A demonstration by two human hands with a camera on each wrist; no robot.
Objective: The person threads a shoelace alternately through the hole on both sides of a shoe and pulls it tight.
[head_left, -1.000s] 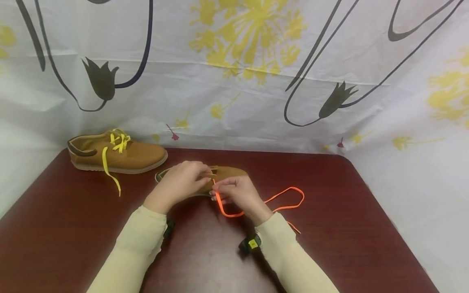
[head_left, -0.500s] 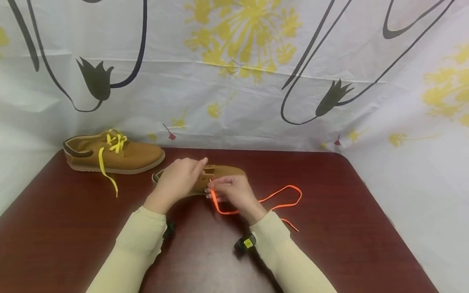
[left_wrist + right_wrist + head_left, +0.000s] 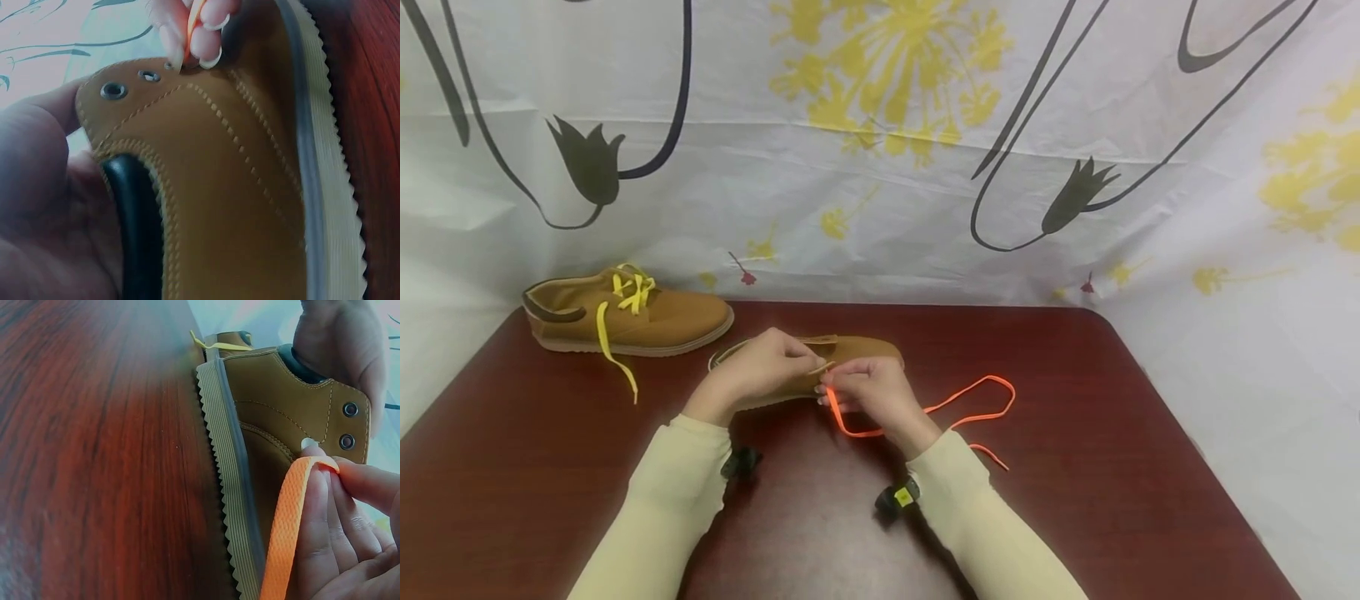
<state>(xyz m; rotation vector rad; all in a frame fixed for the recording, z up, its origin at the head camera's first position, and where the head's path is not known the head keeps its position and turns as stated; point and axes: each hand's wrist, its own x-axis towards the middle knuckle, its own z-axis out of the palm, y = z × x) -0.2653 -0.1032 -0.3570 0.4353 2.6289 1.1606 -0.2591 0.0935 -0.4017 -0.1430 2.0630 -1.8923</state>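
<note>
A tan shoe lies side-on before me, its eyelet flap turned up toward the hands. My left hand holds this flap from the shoe's opening side; in the left wrist view its fingers pass behind the flap and their tips are hidden. Between thumb and fingers, my right hand pinches an orange shoelace close to its end, right at an eyelet. Two metal eyelets show bare in the right wrist view. The lace's end is covered by the fingertips.
A second tan shoe with a yellow lace stands at the back left of the dark red table. The orange lace's slack loops rightward past the right wrist. A patterned white cloth hangs behind.
The left hand's raised thumb has come down onto the eyelet flap, and that hand has shifted slightly. The right hand keeps its pinch on the shoelace at nearly the same spot.
</note>
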